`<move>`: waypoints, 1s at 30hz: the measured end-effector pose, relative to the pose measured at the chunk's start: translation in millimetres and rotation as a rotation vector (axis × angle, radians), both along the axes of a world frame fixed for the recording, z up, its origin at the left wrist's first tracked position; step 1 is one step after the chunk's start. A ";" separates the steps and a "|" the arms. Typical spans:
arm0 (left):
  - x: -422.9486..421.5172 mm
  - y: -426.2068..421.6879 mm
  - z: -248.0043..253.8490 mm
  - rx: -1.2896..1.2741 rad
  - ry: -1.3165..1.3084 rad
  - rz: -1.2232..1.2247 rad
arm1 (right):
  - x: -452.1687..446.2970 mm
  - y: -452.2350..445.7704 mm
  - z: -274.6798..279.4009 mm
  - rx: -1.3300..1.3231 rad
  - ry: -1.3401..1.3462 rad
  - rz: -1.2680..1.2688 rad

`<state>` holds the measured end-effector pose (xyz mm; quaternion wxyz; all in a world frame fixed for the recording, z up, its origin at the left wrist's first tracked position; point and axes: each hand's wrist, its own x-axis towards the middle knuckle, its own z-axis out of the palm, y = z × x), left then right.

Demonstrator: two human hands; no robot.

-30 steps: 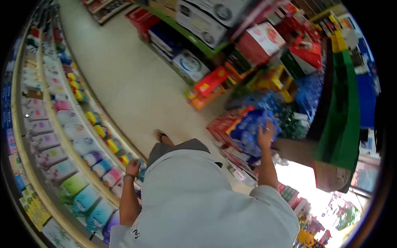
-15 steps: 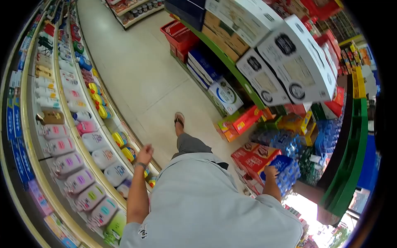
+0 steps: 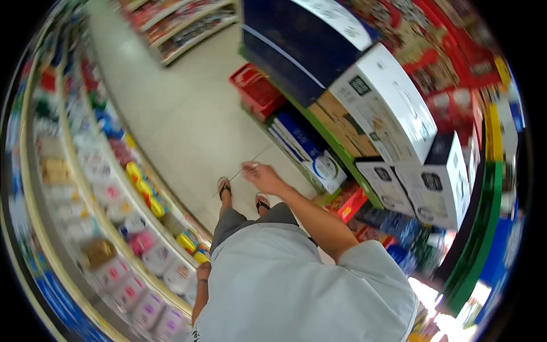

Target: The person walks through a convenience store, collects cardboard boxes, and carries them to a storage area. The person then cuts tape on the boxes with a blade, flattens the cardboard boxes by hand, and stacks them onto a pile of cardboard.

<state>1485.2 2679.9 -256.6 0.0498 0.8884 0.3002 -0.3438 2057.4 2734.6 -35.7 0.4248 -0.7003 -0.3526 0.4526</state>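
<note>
The yellow containers (image 3: 187, 242) are set on the lowest shelf to the person's left, and the left hand (image 3: 203, 271) is held just beside the nearest of them; whether its fingers are spread or pressed together cannot be told. The right hand (image 3: 263, 178) is raised in front of the body, above the pale floor (image 3: 171, 114), with its fingers partly curled; whether their tips are pressed together cannot be made out through the blur. Nearest to it on the right, a white-and-blue box (image 3: 327, 170) is stood low, beneath a green shelf (image 3: 360, 183) on which white boxes (image 3: 387, 102) and a large dark blue box (image 3: 296, 45) are stacked. A red basket (image 3: 256, 91) is placed farther along, beside the aisle. On the left, pale bottles (image 3: 128, 293) are lined up in rows. A grey shirt (image 3: 296, 285), dark shorts (image 3: 268, 215) and sandals (image 3: 225, 187) are worn.
</note>
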 end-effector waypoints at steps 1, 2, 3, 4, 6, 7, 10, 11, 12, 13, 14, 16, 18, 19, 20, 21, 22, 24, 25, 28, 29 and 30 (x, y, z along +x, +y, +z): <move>-3.9 43.5 -7.3 -0.015 -0.006 -0.101 | -7.8 6.9 8.1 -0.032 0.042 -0.018; 0.3 91.1 -10.7 -0.168 -0.131 -0.002 | -16.2 7.1 -2.6 -0.029 -0.004 -0.053; 10.5 130.9 -14.4 -0.346 -0.232 0.103 | -20.9 -8.7 -19.2 -0.042 -0.051 -0.087; 33.1 167.2 -12.1 -0.533 -0.307 0.217 | -25.3 -40.8 -40.8 -0.083 -0.061 -0.204; 103.6 244.1 25.2 -0.701 -0.310 0.282 | -39.3 -95.8 -92.2 -0.533 -0.342 -0.049; 143.9 283.5 55.7 -0.741 -0.298 0.273 | -46.1 -143.5 -129.0 -0.666 -0.230 -0.079; 176.8 462.2 14.6 -0.701 -0.286 -0.008 | -100.1 -301.2 -152.7 -0.994 -0.348 -0.356; 218.6 489.8 41.6 -0.531 -0.174 -0.025 | -121.5 -327.5 -127.3 -1.140 -0.226 -0.754; 257.7 511.4 70.4 -0.385 -0.080 -0.017 | -147.7 -358.7 -116.4 -1.090 -0.210 -1.226; 300.3 520.0 105.7 -0.276 -0.023 -0.028 | -168.0 -382.3 -105.3 -1.076 -0.198 -1.410; 338.0 522.9 134.0 -0.205 0.008 -0.033 | -191.6 -396.2 -94.2 -1.064 -0.236 -1.501; 388.2 567.6 97.2 -0.205 -0.075 -0.191 | -232.8 -400.9 -73.1 -1.014 -0.168 -1.683; 439.5 566.6 65.8 -0.438 -0.232 0.030 | -278.9 -397.2 -90.2 -1.064 -0.123 -1.744; 464.2 533.4 82.1 -0.566 -0.286 0.258 | -296.5 -388.9 -100.9 -1.092 -0.021 -1.660; 488.5 468.9 91.6 -0.694 -0.331 0.496 | -319.8 -381.4 -129.8 -1.123 0.076 -1.564; 504.6 405.3 112.2 -0.719 -0.360 0.448 | -355.5 -377.5 -193.9 -1.169 0.048 -1.193; 513.5 348.4 121.3 -0.745 -0.387 0.404 | -362.0 -349.2 -168.6 -1.015 0.169 -1.330; 514.0 252.7 98.5 -0.984 -0.349 0.347 | -380.4 -334.4 -210.3 -0.894 0.243 -0.657; 507.0 206.0 94.3 -0.983 -0.307 0.169 | -380.2 -349.0 -204.0 -0.888 0.238 -0.652; 475.3 77.8 103.0 -0.894 -0.074 -0.560 | -380.6 -363.1 -181.4 -0.810 0.258 -0.876; 472.6 24.5 148.3 -0.984 0.099 -0.526 | -375.9 -376.7 -182.5 -0.790 0.258 -0.949; 467.0 -0.3 162.9 -0.960 0.075 -0.686 | -373.0 -395.2 -179.6 -0.785 0.258 -0.937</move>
